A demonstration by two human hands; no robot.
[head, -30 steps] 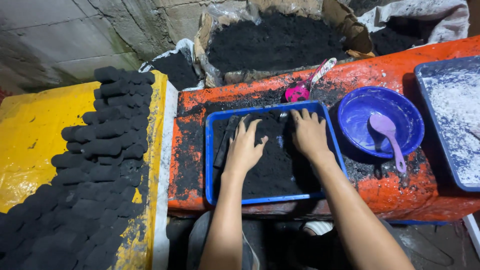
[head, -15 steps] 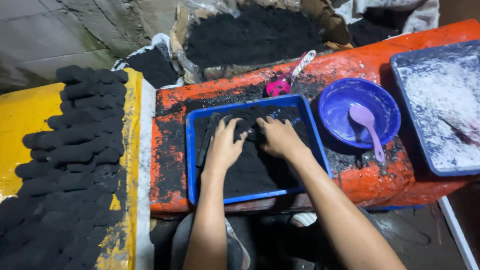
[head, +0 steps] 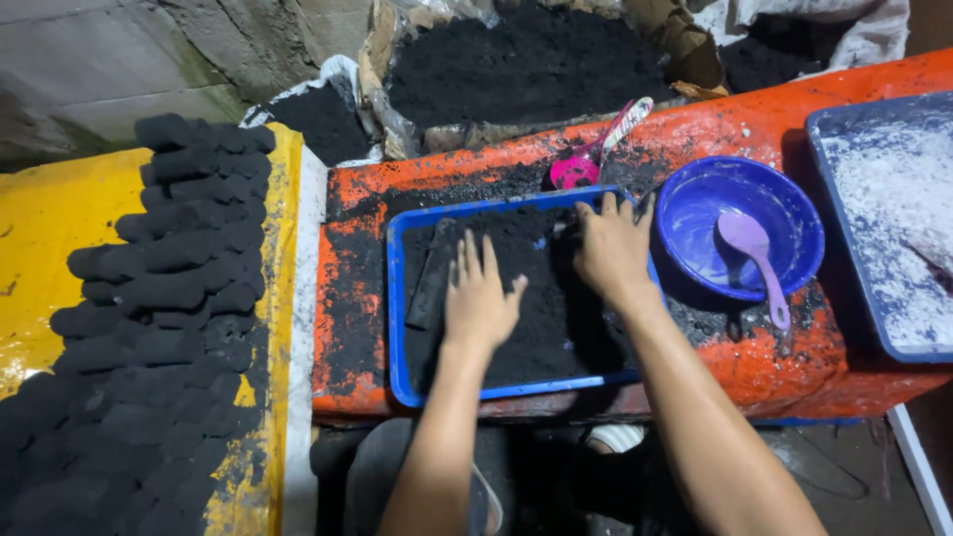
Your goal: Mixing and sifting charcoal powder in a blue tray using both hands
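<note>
Both hands are lying flat with fingers spread, gripping nothing. The left hand (head: pixel 479 296) is pressing palm-down on the black powder (head: pixel 541 308) in the blue tray (head: pixel 397 298), near the tray's middle. The right hand (head: pixel 613 248) is resting, fingers apart, at the tray's far right corner, with its fingertips reaching over the rim. So the powder is lying directly under both palms, touching them, not pinched or scooped.

To do this pressing well, it seems wise to be keeping the palms level and working the powder evenly toward the corners, so that none is spilling over the low rim onto the orange bench (head: pixel 347 288), which is already dusted black.

A dark flat piece (head: pixel 433 283) is lying in the tray just left of the left hand's fingers. Beyond the right hand, a blue bowl (head: pixel 784 213) with a lilac spoon (head: pixel 754 260) is standing just beside the tray. A pink scoop (head: pixel 586 159) is lying behind the tray. Farther right, a tray of white powder (head: pixel 884 208) is sitting. On the left, rows of black briquettes (head: pixel 169 288) are lying on a yellow surface (head: pixel 40 228). A heap of black powder (head: pixel 526 60) is filling a sack behind the bench.
</note>
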